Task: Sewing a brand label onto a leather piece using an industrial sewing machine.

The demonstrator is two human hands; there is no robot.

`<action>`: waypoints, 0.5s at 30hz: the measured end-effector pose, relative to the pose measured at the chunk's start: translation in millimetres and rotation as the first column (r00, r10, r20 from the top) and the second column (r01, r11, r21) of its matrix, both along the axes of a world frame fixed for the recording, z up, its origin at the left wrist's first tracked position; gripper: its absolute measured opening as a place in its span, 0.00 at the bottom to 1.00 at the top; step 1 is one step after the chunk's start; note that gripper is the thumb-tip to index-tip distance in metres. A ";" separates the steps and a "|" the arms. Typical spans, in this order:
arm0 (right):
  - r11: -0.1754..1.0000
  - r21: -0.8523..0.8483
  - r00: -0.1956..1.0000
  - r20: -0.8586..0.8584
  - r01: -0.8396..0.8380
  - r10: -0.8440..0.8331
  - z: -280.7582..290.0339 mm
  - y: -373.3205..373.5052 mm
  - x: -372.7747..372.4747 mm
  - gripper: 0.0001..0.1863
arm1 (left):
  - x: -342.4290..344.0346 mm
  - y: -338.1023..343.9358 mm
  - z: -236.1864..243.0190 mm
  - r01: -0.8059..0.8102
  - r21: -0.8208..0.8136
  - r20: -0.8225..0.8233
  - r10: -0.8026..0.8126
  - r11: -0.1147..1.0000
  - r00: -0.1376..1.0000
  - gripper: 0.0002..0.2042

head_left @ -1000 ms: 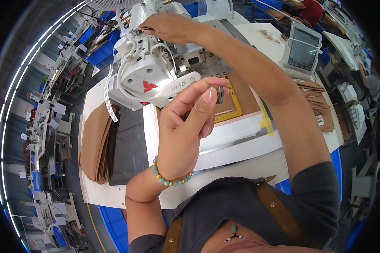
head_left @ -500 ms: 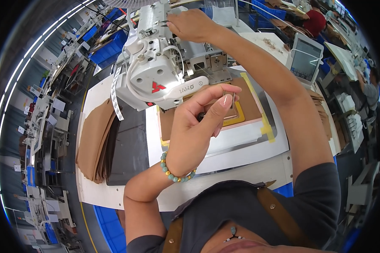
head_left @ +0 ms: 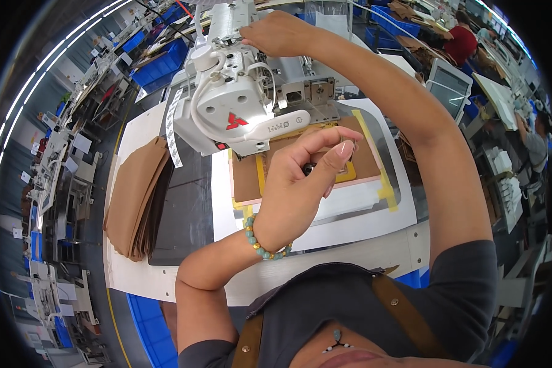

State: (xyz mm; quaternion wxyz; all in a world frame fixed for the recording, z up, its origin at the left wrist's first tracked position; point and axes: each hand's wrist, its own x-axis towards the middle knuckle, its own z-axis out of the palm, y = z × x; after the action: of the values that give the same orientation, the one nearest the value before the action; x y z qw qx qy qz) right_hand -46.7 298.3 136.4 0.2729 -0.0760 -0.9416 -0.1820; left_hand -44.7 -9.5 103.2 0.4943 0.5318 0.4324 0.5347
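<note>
My left hand point(head_left: 297, 187), with a beaded bracelet at its wrist, is held in front of the sewing machine head point(head_left: 233, 104). Its fingers are curled and the thumb points toward the forefinger. A small dark, shiny piece point(head_left: 310, 167) shows inside the curl; its kind I cannot make out. Reaching over the machine's arm, my right hand point(head_left: 279, 34) has its fingertips pinched together at the metal parts point(head_left: 228, 42) on top. Whatever they pinch is too small to tell. Under the left hand lies a brown panel in a yellow-taped frame point(head_left: 246, 184).
Brown cut pieces point(head_left: 138, 196) are stacked at the left of the white table point(head_left: 165, 282). A tablet-like screen point(head_left: 449, 86) stands at the right. Blue bins point(head_left: 159, 67) sit behind and below. Another person in red point(head_left: 460, 43) works at the far right.
The view has shifted slightly. My left hand sits a little further right over the frame. My right hand stays at the machine top; the dark pointed tip by its fingers no longer shows clearly.
</note>
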 end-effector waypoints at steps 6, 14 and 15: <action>0.995 -0.029 0.995 0.044 0.096 -0.095 9.9 -11.2 -16.4 0.17 | -1.6 -2.3 -5.5 -0.004 0.018 -0.004 0.004 1.000 1.000 0.16; 0.987 -0.068 0.989 0.054 0.145 -0.141 7.9 -7.9 -25.3 0.18 | -5.1 2.5 -7.4 0.003 0.043 -0.015 -0.003 0.999 1.000 0.16; 0.987 -0.067 0.988 0.055 0.148 -0.145 8.4 -7.5 -25.6 0.18 | -4.5 3.4 -8.1 0.001 0.039 -0.022 0.000 0.999 1.000 0.16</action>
State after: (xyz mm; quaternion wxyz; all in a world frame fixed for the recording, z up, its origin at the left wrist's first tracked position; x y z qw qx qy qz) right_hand -72.3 290.7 144.8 0.2323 -0.1501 -0.9458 -0.1701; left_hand -49.2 -6.2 95.2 0.4791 0.5474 0.4272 0.5370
